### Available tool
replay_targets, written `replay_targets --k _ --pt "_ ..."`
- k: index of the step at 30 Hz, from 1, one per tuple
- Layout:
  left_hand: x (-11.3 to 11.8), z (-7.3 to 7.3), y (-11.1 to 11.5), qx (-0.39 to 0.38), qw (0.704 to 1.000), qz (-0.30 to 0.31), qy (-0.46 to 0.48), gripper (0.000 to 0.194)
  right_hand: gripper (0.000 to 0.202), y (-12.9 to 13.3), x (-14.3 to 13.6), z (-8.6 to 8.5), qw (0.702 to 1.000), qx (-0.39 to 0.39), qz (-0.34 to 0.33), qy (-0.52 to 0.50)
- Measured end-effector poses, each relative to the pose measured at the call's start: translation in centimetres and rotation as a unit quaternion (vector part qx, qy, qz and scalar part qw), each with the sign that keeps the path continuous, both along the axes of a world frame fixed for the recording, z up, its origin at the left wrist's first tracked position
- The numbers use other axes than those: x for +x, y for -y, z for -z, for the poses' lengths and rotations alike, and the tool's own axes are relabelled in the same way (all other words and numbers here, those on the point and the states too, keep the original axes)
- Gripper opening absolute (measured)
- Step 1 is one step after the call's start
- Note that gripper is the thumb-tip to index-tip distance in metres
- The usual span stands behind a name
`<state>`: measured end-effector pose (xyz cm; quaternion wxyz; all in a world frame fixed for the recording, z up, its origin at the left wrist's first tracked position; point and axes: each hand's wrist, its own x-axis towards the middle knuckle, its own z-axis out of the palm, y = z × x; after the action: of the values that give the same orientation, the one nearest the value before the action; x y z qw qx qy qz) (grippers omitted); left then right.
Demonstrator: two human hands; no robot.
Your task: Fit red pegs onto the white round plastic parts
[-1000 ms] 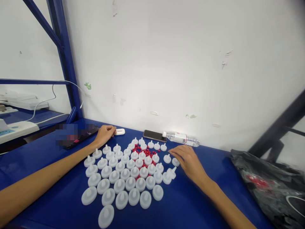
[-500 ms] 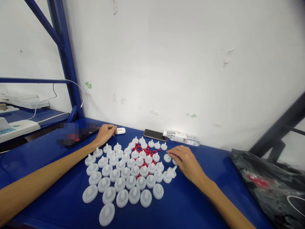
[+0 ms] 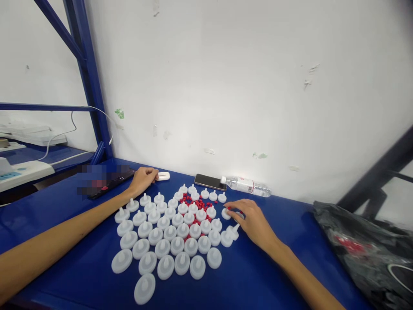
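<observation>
Many white round lids with pointed nozzles (image 3: 170, 233) stand in loose rows on the blue table, nozzles mostly up. Among them lie small red caps (image 3: 206, 206). My right hand (image 3: 253, 219) is at the right edge of the group, thumb and forefinger closed around a small red cap (image 3: 229, 208) at the nozzle of a white lid (image 3: 225, 214). Its fingers partly hide another lid behind. One lid (image 3: 235, 231) leans tilted beside its neighbour. My left hand (image 3: 143, 180) rests farther back, fingers curled, against the end of a small white device (image 3: 164, 176); what its fingers hold, if anything, is hidden.
Behind the lids lie a phone (image 3: 210, 182) and a clear water bottle (image 3: 248, 186) along the wall. A dark, partly blurred-out object (image 3: 112, 183) sits left of my left hand. A black plastic bag (image 3: 361, 249) covers the right side. A blue frame post (image 3: 92, 82) rises at left.
My right thumb and forefinger have shifted slightly over the lid, and red now shows between them. My left hand has stayed in place.
</observation>
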<state>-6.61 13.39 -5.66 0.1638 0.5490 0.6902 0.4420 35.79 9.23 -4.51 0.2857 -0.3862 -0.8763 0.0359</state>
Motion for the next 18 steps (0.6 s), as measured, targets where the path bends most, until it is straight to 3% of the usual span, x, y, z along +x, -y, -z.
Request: replay_targets --k 8,14,18 --pt "0.00 -0.07 0.09 0.004 1.000 0.006 0.002 0.033 0.021 0.36 0.03 -0.37 0.999 -0.002 -0.003 -0.033" --pt "-0.01 -0.04 0.06 0.008 1.000 0.009 0.005 0.034 0.042 0.56 0.05 -0.35 0.996 -0.018 0.027 -0.081" --pt "0.00 -0.04 0.12 0.009 1.000 0.012 0.006 0.036 0.033 0.63 -0.13 -0.78 0.993 -0.039 0.013 -0.113"
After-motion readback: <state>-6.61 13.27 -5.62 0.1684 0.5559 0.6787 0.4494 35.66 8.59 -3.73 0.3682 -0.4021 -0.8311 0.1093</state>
